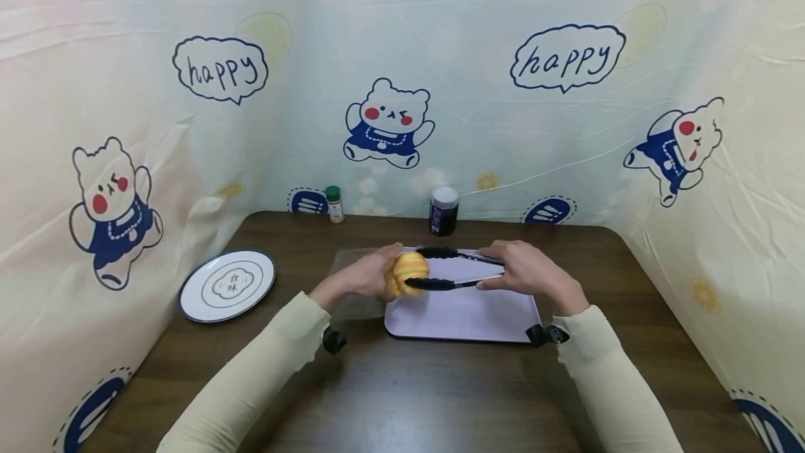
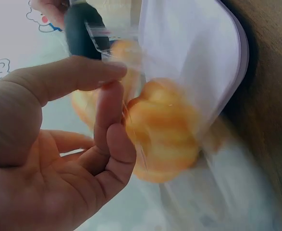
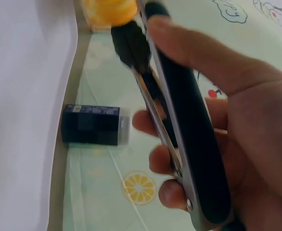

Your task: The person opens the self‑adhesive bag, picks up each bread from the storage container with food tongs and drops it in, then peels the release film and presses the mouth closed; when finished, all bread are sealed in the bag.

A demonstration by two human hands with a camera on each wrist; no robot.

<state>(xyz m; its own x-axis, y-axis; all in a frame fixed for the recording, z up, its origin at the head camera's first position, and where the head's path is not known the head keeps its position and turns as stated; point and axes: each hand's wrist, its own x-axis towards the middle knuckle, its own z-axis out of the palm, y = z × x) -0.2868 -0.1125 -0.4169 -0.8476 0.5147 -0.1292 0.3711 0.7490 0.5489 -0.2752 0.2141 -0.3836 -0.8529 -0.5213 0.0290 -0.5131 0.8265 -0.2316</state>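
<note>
My left hand (image 1: 371,275) pinches the edge of a clear plastic bag (image 2: 237,187) between thumb and forefinger. A ridged golden bread roll (image 1: 411,272) shows just beyond those fingers, with the film overlapping it in the left wrist view. More of the same golden colour appears behind the fingers there. My right hand (image 1: 525,271) grips a pair of metal tongs (image 3: 189,130) by its black handles. The black tong tips (image 1: 430,284) are spread, one at the back of the roll and one across its front. Below the roll is a lilac tray (image 1: 465,317).
A white plate (image 1: 195,297) with a dark rim lies at the table's left. Along the back edge stand a small green-capped bottle (image 1: 335,206) and a dark jar (image 1: 444,215) with a pale lid. A patterned curtain (image 1: 478,117) surrounds the brown table (image 1: 434,397).
</note>
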